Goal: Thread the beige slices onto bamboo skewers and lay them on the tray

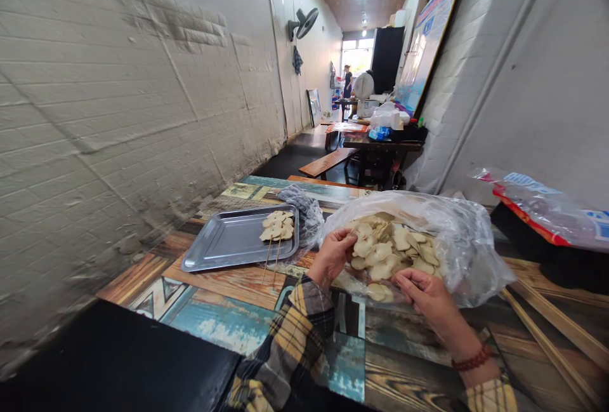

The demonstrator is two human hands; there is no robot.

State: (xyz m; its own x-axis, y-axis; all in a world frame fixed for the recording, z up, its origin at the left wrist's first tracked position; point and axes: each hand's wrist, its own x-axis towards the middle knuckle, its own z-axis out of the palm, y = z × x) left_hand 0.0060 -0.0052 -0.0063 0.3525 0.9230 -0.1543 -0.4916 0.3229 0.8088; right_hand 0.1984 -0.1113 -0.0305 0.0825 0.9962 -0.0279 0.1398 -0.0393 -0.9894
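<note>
A clear plastic bag (469,253) lies open on the table, full of thin, pale, irregular food slices (380,252). My left hand (334,252) is at the bag's left side, its thumb and fingers closed on the edge of a pale slice. At the bag's front edge, my right hand (422,291) is pinched beside the lower slices; what sits between its fingertips is too small to make out. To the left, a grey metal tray (223,240) carries slices threaded on thin wooden skewers (269,261), whose bare ends stick out over the tray's front rim.
Crumpled plastic (304,209) lies between tray and bag. Long wooden sticks (552,329) rest at the right, below a black container (533,240) with red-edged packaging on top. Beyond are a bench (328,161), another table (380,140) with goods, and a distant person (347,82).
</note>
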